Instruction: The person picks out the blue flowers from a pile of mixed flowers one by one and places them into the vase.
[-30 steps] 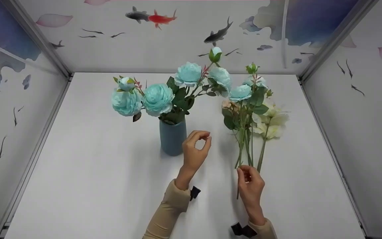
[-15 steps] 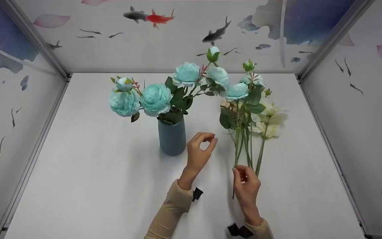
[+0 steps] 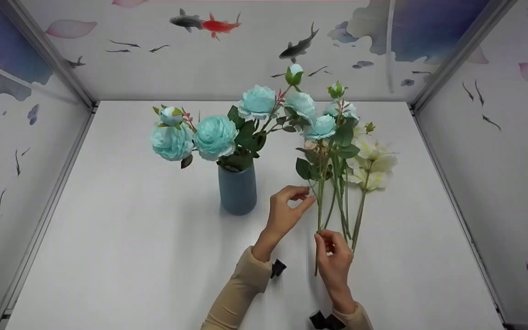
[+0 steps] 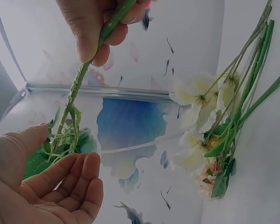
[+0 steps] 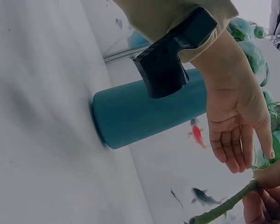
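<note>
My right hand [image 3: 336,259] pinches the lower stem [image 4: 74,88] of a light-blue artificial flower spray [image 3: 321,127] between thumb and fingers. The spray stands upright with its blooms at the top, and the stem's cut end sticks out below the grip. Close to the stem's left side is my left hand [image 3: 284,216], thumb and fingers apart and nothing between them; the right wrist view shows its fingers [image 5: 232,144] fairly straight. A blue-grey vase [image 3: 238,192] farther left holds more light-blue flowers [image 3: 217,134] with dark green leaves.
Cream-white flowers [image 3: 371,172] and a peach flower [image 4: 207,182] lie on the white table [image 3: 122,238] at the right, their stems [image 4: 256,65] toward the person. Printed walls [image 3: 245,55] enclose the table's back and sides.
My right hand has moved left, carrying the blue flower spray away from the lying flowers. My left hand has moved right, from beside the vase toward the spray's stem.
</note>
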`<state>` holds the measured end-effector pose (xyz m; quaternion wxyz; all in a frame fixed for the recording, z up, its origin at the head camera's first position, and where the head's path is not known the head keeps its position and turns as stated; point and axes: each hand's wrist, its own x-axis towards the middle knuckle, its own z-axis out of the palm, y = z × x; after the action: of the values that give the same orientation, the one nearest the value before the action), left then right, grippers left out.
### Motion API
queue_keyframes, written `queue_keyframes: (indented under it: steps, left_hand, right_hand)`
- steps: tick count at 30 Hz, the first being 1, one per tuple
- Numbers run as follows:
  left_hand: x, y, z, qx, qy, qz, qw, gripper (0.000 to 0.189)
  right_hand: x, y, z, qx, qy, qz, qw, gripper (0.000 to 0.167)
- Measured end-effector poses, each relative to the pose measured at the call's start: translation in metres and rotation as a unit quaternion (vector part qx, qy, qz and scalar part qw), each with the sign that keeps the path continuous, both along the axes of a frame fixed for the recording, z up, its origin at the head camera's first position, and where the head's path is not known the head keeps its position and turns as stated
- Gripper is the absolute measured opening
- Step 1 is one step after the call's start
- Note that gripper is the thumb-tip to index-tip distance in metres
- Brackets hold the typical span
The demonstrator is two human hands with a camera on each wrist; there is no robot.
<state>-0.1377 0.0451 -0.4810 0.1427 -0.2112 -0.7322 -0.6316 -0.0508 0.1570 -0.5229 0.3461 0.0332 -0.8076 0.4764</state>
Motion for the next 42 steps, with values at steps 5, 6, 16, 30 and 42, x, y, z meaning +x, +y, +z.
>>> queue_keyframes:
  steps: [5, 6, 16, 30, 42]
  left_hand:
    - [0.0, 0.001, 0.002, 0.006, -0.007, -0.014, 0.9999, 0.013]
    - [0.0, 0.001, 0.002, 0.006, -0.01, -0.015, 0.9998, 0.014]
    - [0.003, 0.002, 0.006, 0.016, -0.04, -0.019, 0.9989, 0.014]
    - [0.008, 0.004, 0.01, 0.015, -0.087, -0.02, 0.9959, 0.012]
    - [0.013, 0.005, 0.016, 0.019, -0.019, -0.041, 0.9988, 0.01]
  right_hand:
    - [0.001, -0.002, 0.001, -0.007, -0.001, 0.011, 0.9999, 0.017]
    - [0.001, -0.003, 0.002, -0.008, 0.0, 0.014, 0.9999, 0.017]
    - [-0.003, 0.0, -0.033, -0.014, 0.019, 0.039, 0.999, 0.021]
    - [0.005, -0.01, -0.01, -0.005, 0.027, 0.038, 0.9989, 0.02]
    - [0.003, -0.01, -0.012, 0.004, 0.068, 0.033, 0.9971, 0.023]
